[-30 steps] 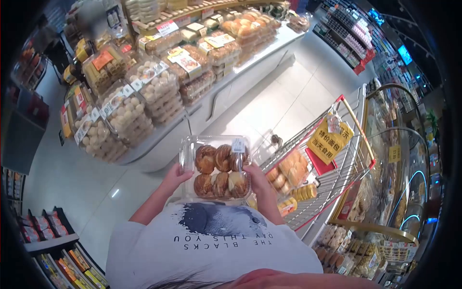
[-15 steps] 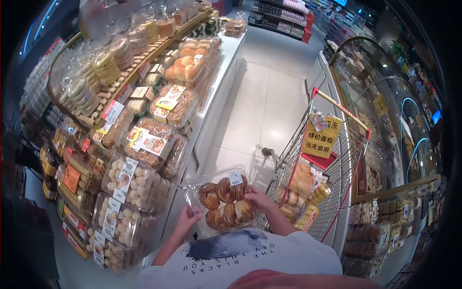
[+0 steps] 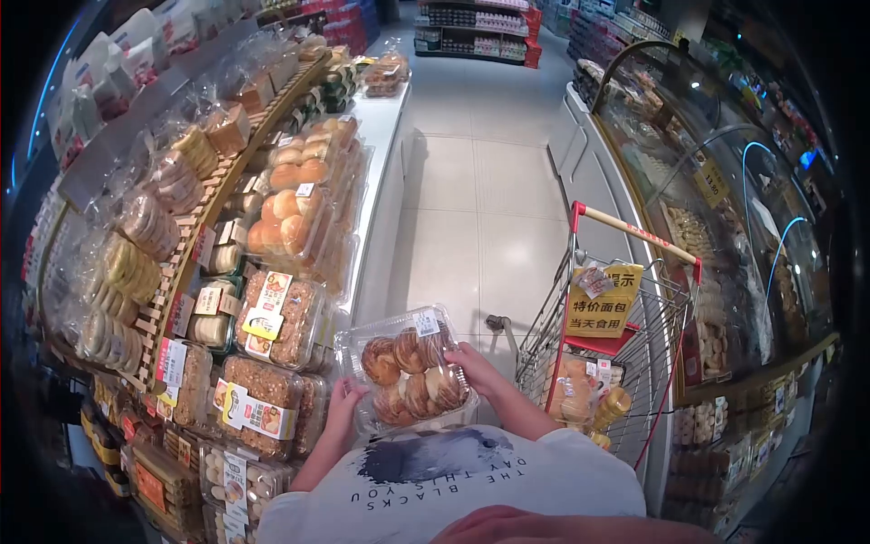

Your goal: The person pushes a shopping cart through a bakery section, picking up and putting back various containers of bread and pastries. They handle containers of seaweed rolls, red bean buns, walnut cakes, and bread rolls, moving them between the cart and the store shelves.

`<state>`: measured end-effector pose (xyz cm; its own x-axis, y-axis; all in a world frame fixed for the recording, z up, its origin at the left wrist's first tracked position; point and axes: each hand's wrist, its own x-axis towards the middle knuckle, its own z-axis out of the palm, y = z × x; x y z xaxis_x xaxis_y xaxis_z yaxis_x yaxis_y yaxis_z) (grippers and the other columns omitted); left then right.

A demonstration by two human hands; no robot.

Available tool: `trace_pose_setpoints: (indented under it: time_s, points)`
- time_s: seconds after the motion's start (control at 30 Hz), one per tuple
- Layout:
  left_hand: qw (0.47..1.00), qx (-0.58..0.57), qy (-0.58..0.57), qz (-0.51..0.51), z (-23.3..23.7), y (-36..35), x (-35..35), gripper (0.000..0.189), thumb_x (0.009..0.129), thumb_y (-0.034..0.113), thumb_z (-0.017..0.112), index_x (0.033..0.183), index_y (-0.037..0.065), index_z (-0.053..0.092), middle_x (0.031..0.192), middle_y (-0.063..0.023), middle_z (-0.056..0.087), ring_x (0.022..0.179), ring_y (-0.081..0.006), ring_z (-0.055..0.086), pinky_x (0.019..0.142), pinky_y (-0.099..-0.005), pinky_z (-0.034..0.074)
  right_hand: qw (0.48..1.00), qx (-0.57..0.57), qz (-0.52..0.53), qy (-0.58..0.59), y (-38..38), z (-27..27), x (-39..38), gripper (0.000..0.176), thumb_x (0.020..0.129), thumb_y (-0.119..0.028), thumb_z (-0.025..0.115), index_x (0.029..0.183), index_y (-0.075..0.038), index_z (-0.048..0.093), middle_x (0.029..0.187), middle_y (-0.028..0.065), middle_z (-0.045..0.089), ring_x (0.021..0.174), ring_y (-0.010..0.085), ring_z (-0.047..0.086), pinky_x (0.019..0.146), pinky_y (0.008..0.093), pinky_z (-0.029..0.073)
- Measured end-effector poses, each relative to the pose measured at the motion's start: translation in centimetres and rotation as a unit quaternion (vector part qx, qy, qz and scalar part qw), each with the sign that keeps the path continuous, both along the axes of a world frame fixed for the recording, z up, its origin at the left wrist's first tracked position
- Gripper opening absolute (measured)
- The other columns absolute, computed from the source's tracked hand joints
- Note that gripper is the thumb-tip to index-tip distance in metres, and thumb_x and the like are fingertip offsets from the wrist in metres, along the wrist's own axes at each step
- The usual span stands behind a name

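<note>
In front of my shirt I hold a clear plastic clamshell box of bread rolls (image 3: 412, 376), brown and swirled, with a white label on its upper right corner. My left hand (image 3: 342, 408) grips the box's left edge, fingers closed on the rim. On the opposite side, my right hand (image 3: 478, 367) is closed round the right edge, its thumb near the rolls. The lid appears shut, and the box tilts slightly towards me. My fingertips under the box are hidden.
On the left, a bread display holds stacked boxes of buns (image 3: 290, 222), seeded loaves (image 3: 258, 399) and bagged bread (image 3: 136, 263). To the right stands a wire shopping cart (image 3: 625, 363) with a yellow sign (image 3: 603, 304) and packaged bread. Beyond it is a glass display case (image 3: 725, 208).
The view has shifted, showing more of the upper left shelf. The box stays in both hands and sits slightly further left and higher. The cart has stayed on the right.
</note>
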<state>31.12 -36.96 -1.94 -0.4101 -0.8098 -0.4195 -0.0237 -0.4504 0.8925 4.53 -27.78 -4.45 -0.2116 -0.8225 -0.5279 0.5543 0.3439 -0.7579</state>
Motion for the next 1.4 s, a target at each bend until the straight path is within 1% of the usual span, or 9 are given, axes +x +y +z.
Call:
trace_pose_setpoints:
  time_s: [0.1, 0.33, 0.5, 0.63, 0.87, 1.03, 1.17, 1.3, 1.4]
  points:
    - [0.997, 0.033, 0.065, 0.021, -1.9, -5.2, -3.5, 0.028, 0.078, 0.012, 0.052, 0.104, 0.005, 0.043, 0.091, -0.0071, 0.053, 0.087, -0.0153, 0.051, 0.067, -0.0292, 0.045, 0.999, -0.009, -0.009, 0.033, -4.8, -0.4, -3.4, 0.047, 0.076, -0.023, 0.062, 0.107, 0.004, 0.041, 0.095, 0.0129, 0.052, 0.089, 0.0180, 0.052, 0.074, 0.0297, 0.045]
    - [0.985, 0.070, 0.137, -0.081, -2.3, -18.8, -14.6, 0.036, 0.080, 0.011, 0.055, 0.112, 0.004, 0.039, 0.096, -0.0078, 0.052, 0.086, -0.0156, 0.052, 0.074, -0.0283, 0.043, 0.991, -0.017, -0.119, 0.052, -13.4, 1.3, -11.9, 0.044, 0.079, -0.021, 0.056, 0.110, 0.005, 0.039, 0.103, 0.0127, 0.049, 0.091, 0.0192, 0.052, 0.075, 0.0317, 0.046]
    - [0.982, 0.086, 0.094, -0.138, -4.0, -25.8, -23.3, 0.051, 0.075, 0.022, 0.063, 0.114, 0.002, 0.037, 0.099, -0.0097, 0.051, 0.088, -0.0163, 0.051, 0.068, -0.0299, 0.043, 0.983, -0.003, -0.165, 0.077, -16.9, 4.4, -17.2, 0.027, 0.084, -0.020, 0.049, 0.102, -0.001, 0.047, 0.097, 0.0073, 0.052, 0.091, 0.0171, 0.052, 0.080, 0.0320, 0.045]
    - [0.973, 0.103, 0.031, -0.204, -3.8, -30.6, -29.0, 0.056, 0.074, 0.019, 0.062, 0.118, 0.001, 0.034, 0.096, -0.0097, 0.051, 0.079, -0.0157, 0.053, 0.059, -0.0269, 0.044, 0.979, -0.058, -0.193, -0.023, -18.5, -0.5, -23.0, 0.035, 0.087, -0.025, 0.042, 0.111, 0.001, 0.045, 0.104, 0.0110, 0.054, 0.094, 0.0216, 0.054, 0.079, 0.0363, 0.046]
    - [0.972, 0.166, 0.106, -0.129, -6.1, -38.6, -41.3, 0.056, 0.073, 0.018, 0.061, 0.119, 0.003, 0.033, 0.096, -0.0101, 0.049, 0.079, -0.0217, 0.055, 0.059, -0.0328, 0.047, 0.964, -0.120, -0.186, -0.150, -26.2, -5.6, -36.0, 0.048, 0.086, -0.039, 0.039, 0.117, -0.003, 0.043, 0.112, 0.0132, 0.052, 0.101, 0.0275, 0.052, 0.085, 0.0402, 0.044]
    - [0.989, 0.106, 0.087, -0.052, -6.4, -45.3, -48.9, 0.050, 0.074, 0.015, 0.059, 0.115, 0.003, 0.033, 0.099, -0.0100, 0.048, 0.080, -0.0221, 0.054, 0.063, -0.0354, 0.048, 0.941, -0.096, -0.130, -0.297, -35.9, -7.0, -46.3, 0.061, 0.084, -0.045, 0.037, 0.112, 0.009, 0.041, 0.107, 0.0197, 0.053, 0.096, 0.0301, 0.054, 0.084, 0.0415, 0.044]
    - [0.995, 0.048, 0.082, 0.030, -2.8, -49.7, -52.7, 0.040, 0.074, 0.012, 0.055, 0.109, 0.006, 0.038, 0.095, -0.0067, 0.049, 0.084, -0.0183, 0.052, 0.069, -0.0347, 0.046, 0.944, -0.071, -0.082, -0.312, -43.7, -3.8, -51.1, 0.043, 0.085, -0.040, 0.039, 0.096, 0.001, 0.049, 0.091, 0.0138, 0.057, 0.081, 0.0249, 0.058, 0.075, 0.0382, 0.048]
    - [0.989, 0.017, 0.110, 0.097, -3.5, -55.5, -54.8, 0.039, 0.077, 0.011, 0.053, 0.111, 0.005, 0.037, 0.097, -0.0080, 0.051, 0.083, -0.0186, 0.053, 0.069, -0.0323, 0.046, 0.958, -0.090, -0.052, -0.266, -51.9, -3.3, -53.6, 0.034, 0.088, -0.029, 0.044, 0.106, 0.000, 0.045, 0.096, 0.0101, 0.056, 0.083, 0.0205, 0.057, 0.072, 0.0358, 0.049]
    - [0.985, 0.020, 0.127, 0.114, -3.7, -60.2, -57.1, 0.040, 0.079, 0.012, 0.053, 0.114, 0.006, 0.035, 0.100, -0.0081, 0.050, 0.089, -0.0190, 0.051, 0.074, -0.0325, 0.045, 0.990, -0.101, -0.035, -0.094, -58.3, -3.8, -55.5, 0.033, 0.085, -0.018, 0.049, 0.114, -0.002, 0.043, 0.100, 0.0071, 0.053, 0.086, 0.0168, 0.055, 0.073, 0.0316, 0.048]
